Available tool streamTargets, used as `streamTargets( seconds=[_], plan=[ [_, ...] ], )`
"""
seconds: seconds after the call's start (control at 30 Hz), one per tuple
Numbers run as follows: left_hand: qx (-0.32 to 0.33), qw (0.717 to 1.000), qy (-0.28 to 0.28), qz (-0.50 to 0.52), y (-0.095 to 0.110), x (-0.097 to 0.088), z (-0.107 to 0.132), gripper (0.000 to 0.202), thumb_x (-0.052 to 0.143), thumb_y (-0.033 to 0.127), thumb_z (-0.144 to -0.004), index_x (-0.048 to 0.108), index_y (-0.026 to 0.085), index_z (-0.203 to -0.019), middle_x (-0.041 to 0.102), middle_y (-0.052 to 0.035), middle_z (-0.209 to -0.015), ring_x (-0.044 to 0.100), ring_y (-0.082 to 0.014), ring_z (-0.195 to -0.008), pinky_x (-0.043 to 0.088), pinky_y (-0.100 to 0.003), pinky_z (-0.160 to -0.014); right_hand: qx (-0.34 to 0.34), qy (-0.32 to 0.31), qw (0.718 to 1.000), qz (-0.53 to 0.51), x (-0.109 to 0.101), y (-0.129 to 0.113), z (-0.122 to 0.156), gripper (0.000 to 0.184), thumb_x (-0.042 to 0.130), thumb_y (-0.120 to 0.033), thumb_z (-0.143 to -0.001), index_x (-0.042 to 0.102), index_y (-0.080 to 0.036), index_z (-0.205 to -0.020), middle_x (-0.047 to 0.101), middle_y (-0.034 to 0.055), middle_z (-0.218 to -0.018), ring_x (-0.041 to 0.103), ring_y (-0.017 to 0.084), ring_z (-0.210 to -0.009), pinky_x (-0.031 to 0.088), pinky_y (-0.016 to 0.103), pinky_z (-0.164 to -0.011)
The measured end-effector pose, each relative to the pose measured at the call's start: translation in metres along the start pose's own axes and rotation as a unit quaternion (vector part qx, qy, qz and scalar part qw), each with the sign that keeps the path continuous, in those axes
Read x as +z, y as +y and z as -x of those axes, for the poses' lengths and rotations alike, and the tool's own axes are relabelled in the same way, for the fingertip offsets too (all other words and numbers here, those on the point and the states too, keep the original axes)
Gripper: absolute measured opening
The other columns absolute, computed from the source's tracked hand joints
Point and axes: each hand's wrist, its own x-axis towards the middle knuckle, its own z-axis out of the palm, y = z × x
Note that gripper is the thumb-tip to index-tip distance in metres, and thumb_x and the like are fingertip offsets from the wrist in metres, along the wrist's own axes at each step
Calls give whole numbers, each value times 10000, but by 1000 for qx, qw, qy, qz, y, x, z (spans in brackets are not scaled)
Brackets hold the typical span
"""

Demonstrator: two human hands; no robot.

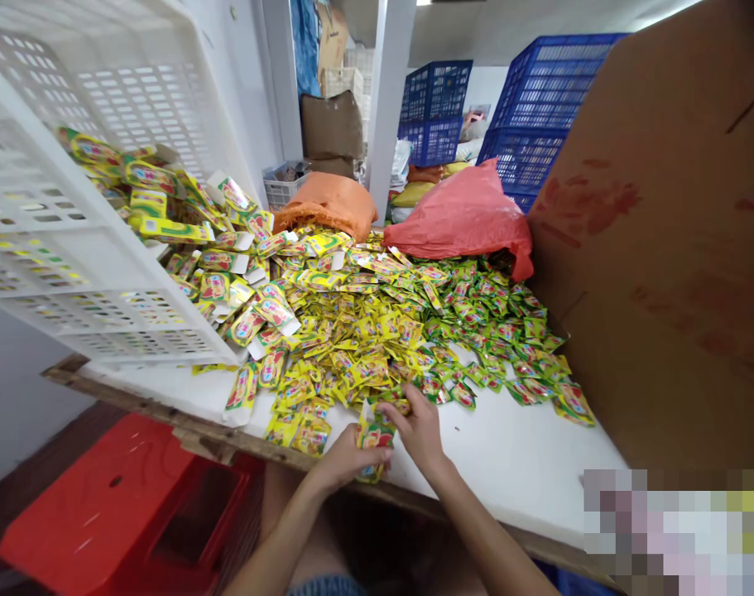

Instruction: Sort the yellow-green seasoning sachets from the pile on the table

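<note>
1. At lower centre, the left hand [344,460]'s fingers gripped a small box [375,435].
2. The right hand [421,426] pinched a packet [403,406] near the box's top.
3. Loose sachets [364,331] covered mid-frame.

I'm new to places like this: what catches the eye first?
Likely the sprawl of yellow and green packets across the white table, with a person's left hand holding a small carton at its near edge. At left, a white crate holds heaped cartons; a bright red stool stands below.
</note>
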Motion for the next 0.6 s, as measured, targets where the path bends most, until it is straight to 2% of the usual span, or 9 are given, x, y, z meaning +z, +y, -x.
streamTargets(
  seconds=[0.1, 0.17, 0.23, 0.33, 0.5, 0.6],
  plan=[
    [3, 1000, -22, -2, 0, -3, 0, 237, 683, 295, -630, 579, 115, -744, 593, -6, -576, 546, -124, -529, 433, -239, -545, -46, 3, 996, 76, -4, 14, -1, 310, 534, -454, -793, 424, -209, -639, 455, -19, -631, 451, 138, -598, 337, 237, -546],
    [1, 1000, -17, -11, -1, -5, -1, 237, 682, 289, -632, 568, 119, -751, 596, -3, -596, 546, -122, -542, 428, -233, -545, -68, -12, 992, 107, -8, 20, -3, 326, 515, -480, -801, 417, -211, -646, 453, -14, -636, 453, 143, -600, 329, 241, -542],
    [2, 1000, -7, -16, -1, -5, -2, 252, 678, 296, -638, 561, 122, -776, 597, 1, -613, 541, -118, -551, 424, -228, -546, -98, -50, 986, 124, -13, 21, -6, 342, 512, -497, -799, 413, -210, -640, 454, -12, -629, 457, 145, -600, 323, 242, -539],
    [13, 999, -25, -29, 1, -5, -3, 271, 667, 319, -649, 564, 110, -788, 596, -2, -619, 542, -121, -560, 421, -232, -553, -135, -124, 975, 129, -21, 18, -13, 354, 543, -488, -783, 417, -206, -608, 460, -14, -605, 459, 139, -581, 313, 239, -525],
    [13, 998, -44, -33, 0, -5, -4, 286, 654, 350, -658, 567, 107, -782, 577, 0, -588, 530, -118, -529, 422, -240, -542, -140, -208, 958, 137, -29, 9, -26, 359, 584, -457, -765, 437, -201, -560, 493, -14, -597, 487, 129, -574, 320, 227, -514],
    [9, 999, -35, -39, -2, -6, -4, 284, 659, 359, -647, 569, 113, -756, 576, 1, -585, 534, -119, -529, 423, -237, -543, -143, -213, 951, 171, -23, 5, -30, 339, 576, -466, -766, 473, -202, -579, 524, 2, -623, 519, 149, -616, 346, 237, -538]
  ],
)
